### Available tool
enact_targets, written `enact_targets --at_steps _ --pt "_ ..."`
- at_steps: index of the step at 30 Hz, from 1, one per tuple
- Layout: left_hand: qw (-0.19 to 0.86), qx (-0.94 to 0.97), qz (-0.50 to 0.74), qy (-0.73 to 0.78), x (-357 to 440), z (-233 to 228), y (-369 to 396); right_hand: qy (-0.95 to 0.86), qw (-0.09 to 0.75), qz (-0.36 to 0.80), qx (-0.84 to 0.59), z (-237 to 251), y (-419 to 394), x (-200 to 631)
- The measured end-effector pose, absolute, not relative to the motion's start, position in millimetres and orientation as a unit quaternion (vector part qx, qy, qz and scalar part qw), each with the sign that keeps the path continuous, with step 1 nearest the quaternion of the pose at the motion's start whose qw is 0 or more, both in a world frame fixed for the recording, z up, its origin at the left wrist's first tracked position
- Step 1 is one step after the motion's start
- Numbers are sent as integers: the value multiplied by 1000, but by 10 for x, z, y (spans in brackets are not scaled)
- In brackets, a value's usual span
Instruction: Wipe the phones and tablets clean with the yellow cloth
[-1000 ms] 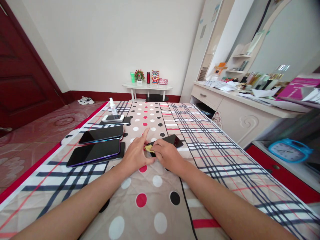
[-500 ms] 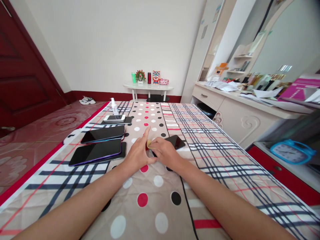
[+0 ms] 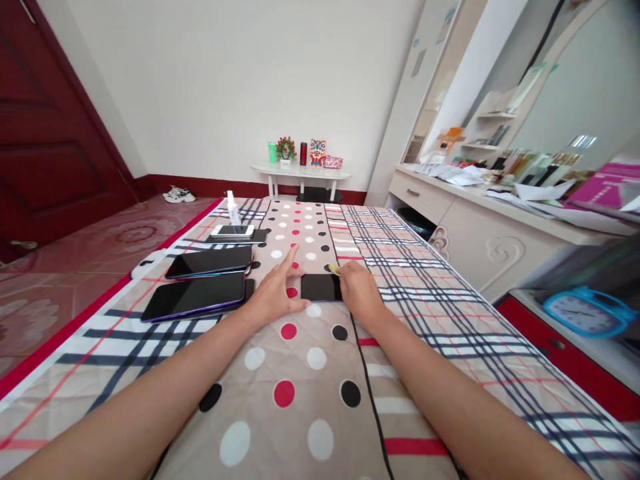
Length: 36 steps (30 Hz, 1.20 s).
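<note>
A black phone (image 3: 321,287) lies flat on the patterned bedspread (image 3: 320,373) between my two hands. My left hand (image 3: 276,294) rests on the spread at the phone's left edge, fingers spread, index finger pointing forward. At the phone's right end my right hand (image 3: 359,291) presses a small yellow cloth (image 3: 334,269) against it.
Two large dark phones (image 3: 196,295) (image 3: 210,262) lie to the left, a smaller white phone (image 3: 231,231) and a spray bottle (image 3: 232,207) beyond them. A dresser (image 3: 480,233) with clutter stands right, with a blue clock (image 3: 585,311) nearer. A white side table (image 3: 300,175) stands by the far wall.
My right hand with the yellow cloth has slid from the phone's left end to its right end, uncovering the screen. The phone now lies straighter. The left hand stays beside it.
</note>
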<state>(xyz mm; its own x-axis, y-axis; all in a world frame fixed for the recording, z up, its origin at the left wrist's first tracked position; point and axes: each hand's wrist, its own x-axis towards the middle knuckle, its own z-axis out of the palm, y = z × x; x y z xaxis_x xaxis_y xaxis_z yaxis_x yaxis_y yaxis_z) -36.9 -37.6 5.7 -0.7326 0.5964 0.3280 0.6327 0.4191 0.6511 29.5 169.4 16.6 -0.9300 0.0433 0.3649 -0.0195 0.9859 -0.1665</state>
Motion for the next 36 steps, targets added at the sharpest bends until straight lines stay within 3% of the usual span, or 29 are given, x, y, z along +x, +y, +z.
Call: enact_targets --at_steps 6,15,18,24,26,31,36 --pt "43 -373 -385 -843 -374 35 -372 -964 151 144 165 189 1238 362" --pt "52 -360 -361 -859 -341 85 -374 -978 141 -48 -144 291 1872 435" --pt "51 -358 -364 -859 -328 90 -365 -982 141 -43 -117 285 1742 486" --pt "55 -368 -368 -852 -320 72 -371 -981 123 75 128 285 1195 579" --pt "56 -368 -367 -853 -322 63 -380 -984 123 75 103 285 1275 544" --pt "54 -366 -362 -856 -310 62 -386 -978 163 17 -128 281 1870 396" --pt "71 -386 -361 -846 -264 89 -356 -981 170 55 -72 230 1842 356"
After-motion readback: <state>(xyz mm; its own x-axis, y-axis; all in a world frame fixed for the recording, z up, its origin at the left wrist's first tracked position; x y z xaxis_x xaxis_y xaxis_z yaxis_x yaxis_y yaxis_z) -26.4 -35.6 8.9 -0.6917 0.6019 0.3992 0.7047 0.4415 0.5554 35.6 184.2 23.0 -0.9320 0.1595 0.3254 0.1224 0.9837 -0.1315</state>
